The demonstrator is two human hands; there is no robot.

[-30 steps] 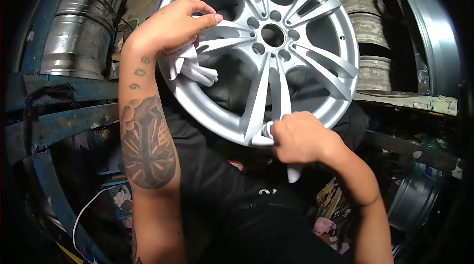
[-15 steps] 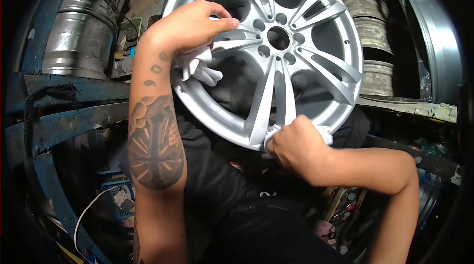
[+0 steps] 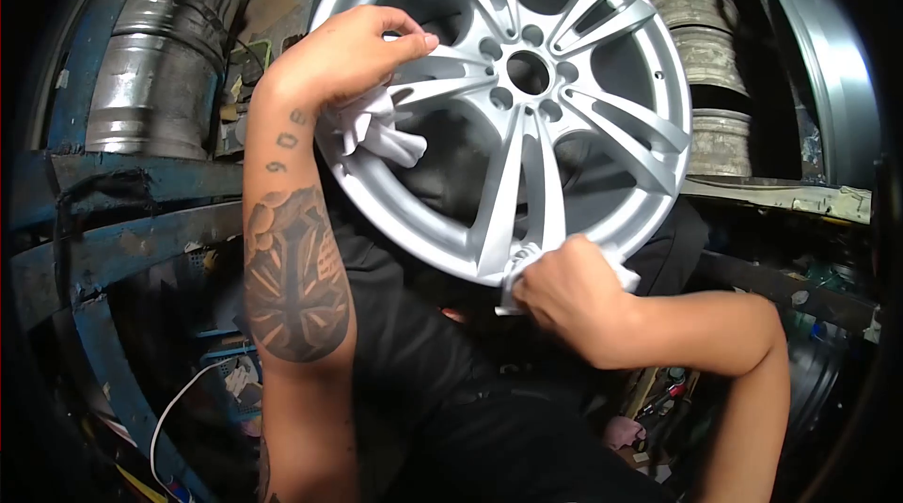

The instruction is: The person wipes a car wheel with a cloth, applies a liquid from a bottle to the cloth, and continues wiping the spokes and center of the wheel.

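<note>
A silver alloy wheel rim [image 3: 529, 141] with several double spokes lies tilted across the lap. My left hand [image 3: 362, 52] is bent over its left edge, thumb and forefinger brought together near a spoke; a white cloth [image 3: 384, 132] hangs beneath the palm, bunched against the rim. At the wheel's bottom edge, my right hand [image 3: 569, 287] is closed on another white cloth [image 3: 520, 263], pressed to the outer lip below a pair of spokes. The fingertips of my right hand are hidden.
Stacked bare metal rims stand at the upper left [image 3: 155, 80] and upper right [image 3: 701, 52]. Blue metal framing [image 3: 150, 240] runs down the left side. A pale ledge [image 3: 781, 197] is at the right. A blue basket [image 3: 235, 376] and white cable [image 3: 174, 400] sit low left.
My right hand and forearm have shifted slightly down, and its cloth's left end hangs lower. My left thumb and forefinger have moved slightly left. The wheel looks almost unmoved.
</note>
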